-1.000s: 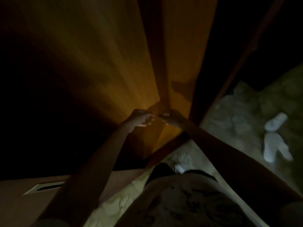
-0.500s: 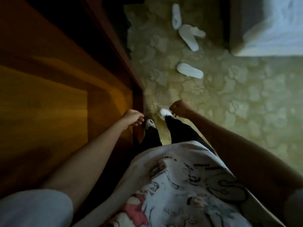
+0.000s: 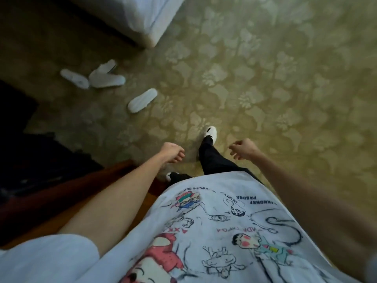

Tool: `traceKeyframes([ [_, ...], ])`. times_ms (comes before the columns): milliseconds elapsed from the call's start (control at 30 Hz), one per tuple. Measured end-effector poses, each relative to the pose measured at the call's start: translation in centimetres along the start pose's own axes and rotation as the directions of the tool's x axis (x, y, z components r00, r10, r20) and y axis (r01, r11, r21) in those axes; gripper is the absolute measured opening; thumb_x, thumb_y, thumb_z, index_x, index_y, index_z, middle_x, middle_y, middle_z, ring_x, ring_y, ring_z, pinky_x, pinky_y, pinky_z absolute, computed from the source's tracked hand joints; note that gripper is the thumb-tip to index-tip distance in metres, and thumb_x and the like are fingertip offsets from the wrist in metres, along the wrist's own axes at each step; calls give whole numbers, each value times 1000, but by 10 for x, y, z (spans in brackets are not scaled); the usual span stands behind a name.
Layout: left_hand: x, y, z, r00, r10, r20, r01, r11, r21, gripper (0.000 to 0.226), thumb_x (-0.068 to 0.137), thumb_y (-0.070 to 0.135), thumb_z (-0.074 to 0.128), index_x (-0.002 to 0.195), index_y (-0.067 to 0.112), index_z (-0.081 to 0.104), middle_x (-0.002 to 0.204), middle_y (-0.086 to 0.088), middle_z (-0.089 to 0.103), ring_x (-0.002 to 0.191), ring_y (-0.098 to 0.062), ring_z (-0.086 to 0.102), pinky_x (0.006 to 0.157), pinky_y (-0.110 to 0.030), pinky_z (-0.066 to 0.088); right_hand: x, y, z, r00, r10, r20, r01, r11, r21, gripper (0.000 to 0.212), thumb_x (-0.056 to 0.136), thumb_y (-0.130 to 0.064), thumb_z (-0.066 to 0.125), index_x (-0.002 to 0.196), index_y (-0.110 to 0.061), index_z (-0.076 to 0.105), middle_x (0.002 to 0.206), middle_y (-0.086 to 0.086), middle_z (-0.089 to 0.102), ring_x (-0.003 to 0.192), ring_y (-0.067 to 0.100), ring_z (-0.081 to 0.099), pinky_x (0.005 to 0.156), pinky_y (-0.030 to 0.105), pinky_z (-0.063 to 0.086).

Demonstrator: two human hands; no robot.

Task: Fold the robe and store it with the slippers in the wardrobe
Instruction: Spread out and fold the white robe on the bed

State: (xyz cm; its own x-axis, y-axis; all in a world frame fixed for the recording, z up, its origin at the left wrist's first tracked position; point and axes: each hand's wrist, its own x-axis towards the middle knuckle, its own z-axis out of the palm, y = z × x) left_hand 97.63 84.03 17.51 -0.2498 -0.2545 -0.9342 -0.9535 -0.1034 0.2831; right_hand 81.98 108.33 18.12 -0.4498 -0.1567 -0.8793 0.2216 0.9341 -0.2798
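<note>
Both hands are just hanging out in front of the person with nothing in them: the left hand (image 3: pixel 172 152) sits a bit left of centre with its fingers loosely curled under, and the right hand (image 3: pixel 243 149) is right of centre, same deal, fingers loosely curled and empty. Going big to small from there: the yellow-green patterned carpet (image 3: pixel 275 78) fills most of the frame. A white T-shirt with cartoon prints (image 3: pixel 214 231) takes up the bottom. The white bed corner (image 3: pixel 142 19) pokes in at the top left. A reddish-brown wooden wardrobe edge (image 3: pixel 67 193) runs along the lower left, with a dark area beside it that's too murky to make out. Black trouser leg (image 3: pixel 212 160) and a white shoe (image 3: pixel 211 132) sit between the hands. The white slippers (image 3: pixel 106 77) are lying loose on the carpet in the upper left, three bunched together and one more slipper (image 3: pixel 142 100) lying just apart, lower right of them. Can't spot the robe anywhere in this shot.
</note>
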Motion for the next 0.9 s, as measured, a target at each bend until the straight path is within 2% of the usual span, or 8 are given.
traceKeyframes([
  [100, 14, 80, 18, 997, 69, 41, -76, 978, 193, 16, 97, 12, 57, 92, 5, 71, 80, -7, 70, 61, -15, 61, 52, -23, 47, 10, 41, -44, 993, 106, -50, -97, 981, 170, 25, 98, -17, 56, 108, 1, 69, 89, 12, 72, 68, 21, 65, 72, 37, 58],
  [200, 28, 156, 32, 987, 146, 67, -159, 939, 306, 18, 99, 11, 55, 98, 3, 71, 84, -9, 70, 62, -16, 61, 53, -23, 46, 23, 65, -82, 978, 190, -85, -160, 948, 277, 26, 98, -18, 57, 104, 4, 70, 85, 13, 71, 66, 22, 63, 70, 38, 58],
  [267, 35, 207, 42, 979, 186, 86, -205, 915, 349, 18, 100, 10, 56, 98, 2, 72, 84, -11, 70, 61, -17, 61, 51, -23, 47, 35, 66, -111, 975, 210, -80, -175, 933, 314, 27, 98, -18, 58, 104, 5, 70, 86, 14, 72, 65, 22, 63, 67, 37, 57],
  [400, 49, 278, 47, 955, 273, 112, -295, 869, 398, 17, 99, 12, 57, 97, 5, 73, 82, -8, 71, 63, -16, 63, 54, -24, 50, 68, 35, -162, 980, 173, -97, -137, 944, 299, 27, 97, -19, 58, 102, 4, 71, 94, 16, 74, 71, 22, 65, 75, 39, 59],
  [567, 75, 353, 35, 961, 266, 82, -277, 884, 377, 17, 99, 13, 57, 97, 6, 72, 83, -7, 71, 66, -17, 64, 56, -24, 52, 123, -65, -246, 991, 12, -134, 24, 963, 268, 23, 98, -21, 57, 102, -2, 70, 91, 9, 72, 77, 20, 67, 77, 36, 60],
  [667, 107, 390, 21, 979, 201, 40, -203, 922, 331, 18, 101, 13, 54, 96, 6, 70, 82, -8, 69, 64, -16, 62, 52, -22, 48, 166, -128, -298, 989, -79, -126, 103, 975, 197, 24, 97, -24, 57, 99, -4, 70, 92, 9, 74, 85, 23, 72, 72, 32, 60],
  [800, 155, 453, -2, 997, 38, -72, -28, 990, 135, 18, 98, 13, 58, 84, 8, 67, 73, -5, 67, 51, -13, 62, 43, -20, 47, 224, -206, -375, 987, -137, -82, 144, 986, 89, 24, 95, -22, 56, 96, -4, 71, 91, 9, 75, 78, 20, 70, 65, 28, 57],
  [900, 178, 520, -18, 996, -19, -85, 22, 999, 33, 17, 98, 14, 57, 84, 10, 66, 71, -5, 66, 47, -11, 60, 43, -19, 46, 255, -250, -438, 990, -131, -55, 131, 991, 4, 27, 95, -23, 56, 96, -1, 72, 91, 12, 76, 75, 22, 70, 66, 31, 58],
])
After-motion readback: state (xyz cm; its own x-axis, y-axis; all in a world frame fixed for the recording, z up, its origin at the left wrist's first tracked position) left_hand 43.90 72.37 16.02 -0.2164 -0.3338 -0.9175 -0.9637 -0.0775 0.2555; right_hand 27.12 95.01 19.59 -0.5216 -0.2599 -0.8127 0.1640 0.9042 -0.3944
